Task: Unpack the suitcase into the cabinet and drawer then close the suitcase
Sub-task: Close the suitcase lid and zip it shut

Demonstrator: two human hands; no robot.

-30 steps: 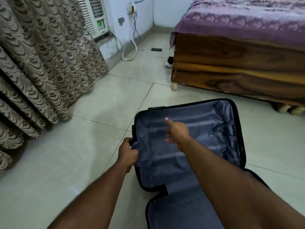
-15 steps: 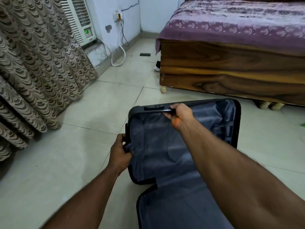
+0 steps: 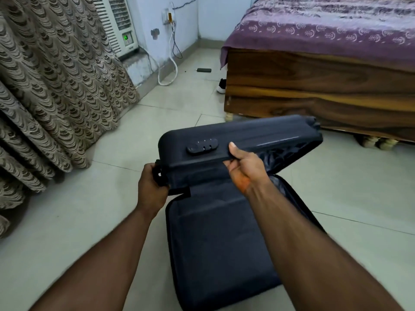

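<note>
I see my right hand [image 3: 243,163] gripping the free edge of the suitcase lid [image 3: 238,140]; the thumb lies on the outer shell just right of the combination lock [image 3: 202,146], and the fingers curl under the rim, so their tips are hidden from me. My left hand [image 3: 151,187] is closed round something black at the lid's left corner; I take it for a handle or strap, but the fist covers most of it and I cannot tell which. The lid is tilted over the lower half, partly raised, its dark blue outer face turned up toward me; the gap beneath it on the right shows only dark lining in shadow, and I cannot make out whether anything lies inside. The lower half of the suitcase [image 3: 215,248] rests flat on the tiled floor [image 3: 67,221], its grey lining bare where I can see it; my right forearm crosses its right side and the bottom edge of the view cuts off its near end. Beyond the lid stands a wooden bed [image 3: 314,86] with a purple patterned cover [image 3: 325,25], cut off at the right edge; its feet show dimly underneath. A small dark object [image 3: 204,70] lies on the floor near the wall, too small to identify; a shoe [image 3: 221,86] peeks from behind the bed corner. To the left hangs a patterned curtain [image 3: 56,86], beside a white appliance [image 3: 119,25] with a green display, its top cropped.
</note>
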